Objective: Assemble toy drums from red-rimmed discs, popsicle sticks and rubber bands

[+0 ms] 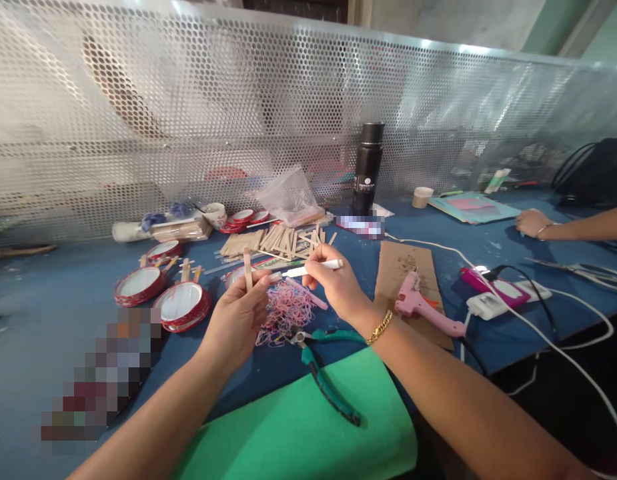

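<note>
In my left hand (pixel 242 312), fingers closed, a wooden craft stick (pixel 247 268) stands upright. At its thumb tip is a small pale piece, perhaps a pen cap (pixel 275 277). My right hand (pixel 333 277) pinches a white marker pen (pixel 318 267), its tip pointing left at that piece; whether they touch I cannot tell. Below the hands lies a tangle of pink and purple string (pixel 287 308). Green-handled pliers (pixel 333 393) lie spread beside it, partly on a green sheet (pixel 308 427). Behind are many loose craft sticks (pixel 283 240).
Round red-rimmed pieces with sticks (pixel 183 305) sit left. A pink glue gun (pixel 418 303) rests on cardboard (pixel 388 267), near a power strip (pixel 493 303) and cables. A black bottle (pixel 368 170) stands by the perforated metal panel (pixel 308 100). Another person's hand (pixel 533 222) is far right, near scissors (pixel 583 272).
</note>
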